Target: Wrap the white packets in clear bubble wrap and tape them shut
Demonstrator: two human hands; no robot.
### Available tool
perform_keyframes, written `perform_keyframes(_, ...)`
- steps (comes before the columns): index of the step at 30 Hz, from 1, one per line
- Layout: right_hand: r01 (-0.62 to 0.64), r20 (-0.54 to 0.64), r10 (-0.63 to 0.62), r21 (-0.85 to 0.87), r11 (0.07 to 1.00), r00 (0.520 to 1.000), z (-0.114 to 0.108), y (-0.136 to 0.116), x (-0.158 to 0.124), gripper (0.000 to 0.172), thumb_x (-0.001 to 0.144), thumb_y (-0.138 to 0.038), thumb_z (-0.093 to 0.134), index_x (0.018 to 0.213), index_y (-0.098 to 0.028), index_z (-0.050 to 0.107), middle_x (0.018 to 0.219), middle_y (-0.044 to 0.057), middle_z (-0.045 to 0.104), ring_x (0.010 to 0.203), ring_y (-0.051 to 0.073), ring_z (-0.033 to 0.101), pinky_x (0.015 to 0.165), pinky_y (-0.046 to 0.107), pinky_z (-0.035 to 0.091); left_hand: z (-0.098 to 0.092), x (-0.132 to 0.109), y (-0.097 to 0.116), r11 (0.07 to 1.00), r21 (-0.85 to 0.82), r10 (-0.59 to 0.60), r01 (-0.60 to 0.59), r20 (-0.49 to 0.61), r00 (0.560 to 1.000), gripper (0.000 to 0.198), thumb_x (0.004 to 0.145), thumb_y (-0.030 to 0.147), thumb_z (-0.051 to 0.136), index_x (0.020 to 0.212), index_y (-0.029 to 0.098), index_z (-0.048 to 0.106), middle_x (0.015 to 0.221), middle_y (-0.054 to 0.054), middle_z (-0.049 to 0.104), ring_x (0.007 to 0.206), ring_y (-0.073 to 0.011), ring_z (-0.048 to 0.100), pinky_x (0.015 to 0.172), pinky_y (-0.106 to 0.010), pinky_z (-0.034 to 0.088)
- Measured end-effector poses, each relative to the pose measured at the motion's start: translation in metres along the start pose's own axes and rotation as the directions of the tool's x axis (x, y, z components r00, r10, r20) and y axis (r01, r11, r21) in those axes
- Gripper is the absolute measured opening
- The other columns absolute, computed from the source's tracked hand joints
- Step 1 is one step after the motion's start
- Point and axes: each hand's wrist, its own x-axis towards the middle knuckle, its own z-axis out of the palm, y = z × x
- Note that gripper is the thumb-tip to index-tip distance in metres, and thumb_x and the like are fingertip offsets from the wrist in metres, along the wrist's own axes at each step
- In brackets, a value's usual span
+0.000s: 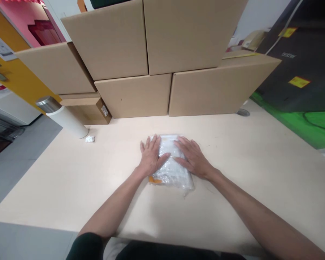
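Observation:
A flat package in clear, wrinkled plastic wrap (pixel 173 171) lies on the pale table (pixel 103 195) in front of me. White shows through the plastic, with an orange patch at its near left corner; the contents cannot be made out. On the package's left side rests my left hand (pixel 151 157), palm down with fingers spread. My right hand (pixel 193 157) lies flat over the right side, its fingers stretched out towards the far edge. Both thumbs point inward across the middle of the wrap. Loose plastic sticks out at the near right corner.
Large cardboard boxes (pixel 132 95) are stacked along the table's back edge. At the back left stand a white cylinder with a metallic top (pixel 67 121) and a smaller carton (pixel 88 110). Crumpled white paper (pixel 90 138) lies beside the cylinder. A round grommet (pixel 243 112) sits at the back right.

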Motion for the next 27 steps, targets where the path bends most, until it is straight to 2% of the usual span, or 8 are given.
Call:
perform_keyframes(5, -0.003, -0.011, 0.003, -0.004, 1.000, 1.000, 0.0006, -0.0034, -0.0005, 0.062, 0.100, -0.057, 0.034, 0.152, -0.023, 0.036, 0.158, 0.015, 0.037, 0.149, 0.033, 0.028, 0.115, 0.063, 0.024, -0.0001, -0.0027, -0.0008, 1.000, 0.003, 0.000, 0.000, -0.022, 1.000, 0.077, 0.096, 0.063, 0.040, 0.158, 0.020, 0.024, 0.165, -0.012, 0.022, 0.153, -0.0369, 0.011, 0.119, -0.065, 0.004)
perform_keyframes(18, 0.003, -0.026, -0.003, 0.012, 1.000, 1.000, -0.0010, -0.0074, -0.0026, 0.063, 0.100, -0.056, 0.034, 0.151, -0.020, 0.039, 0.158, 0.017, 0.038, 0.149, 0.033, 0.027, 0.116, 0.062, 0.022, 0.0015, -0.0059, -0.0024, 1.000, -0.002, 0.006, -0.006, -0.036, 0.999, 0.075, 0.097, 0.060, 0.043, 0.157, 0.021, 0.025, 0.165, -0.013, 0.023, 0.153, -0.0365, 0.011, 0.119, -0.065, 0.004)
perform_keyframes(27, -0.012, -0.047, 0.014, 0.032, 0.999, 0.999, 0.0036, -0.0059, 0.0000, 0.066, 0.099, -0.060, 0.036, 0.148, -0.016, 0.044, 0.157, 0.018, 0.039, 0.148, 0.034, 0.029, 0.115, 0.063, 0.025, -0.0041, -0.0063, 0.0033, 1.000, -0.001, -0.011, 0.010, -0.022, 1.000, 0.075, 0.097, 0.060, 0.042, 0.157, 0.018, 0.026, 0.166, -0.013, 0.020, 0.153, -0.0374, 0.010, 0.120, -0.063, 0.001)
